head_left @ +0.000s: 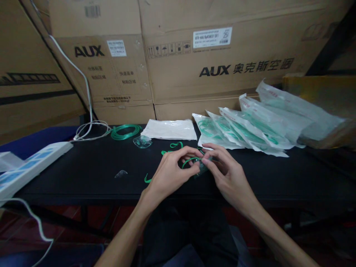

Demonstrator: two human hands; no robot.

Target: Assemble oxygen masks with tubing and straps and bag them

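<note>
Over the table's near middle, my two hands meet at a small clear plastic piece, possibly a face mask, with a thin green strap. My left hand is closed, its thumb and fingers around the strap at the piece's left side. The fingertips of my right hand are pinched on the strap where it meets the clear plastic. Fingers cover much of the piece. Just beyond my left hand lies another curled green strap, and a short green strap end shows beside my left wrist.
A green tubing coil, a clear plastic cup-like piece and a white packet lie behind. Several bags with green tubing overlap at right. A clear scrap, power strip and cable are left; cardboard boxes stand behind.
</note>
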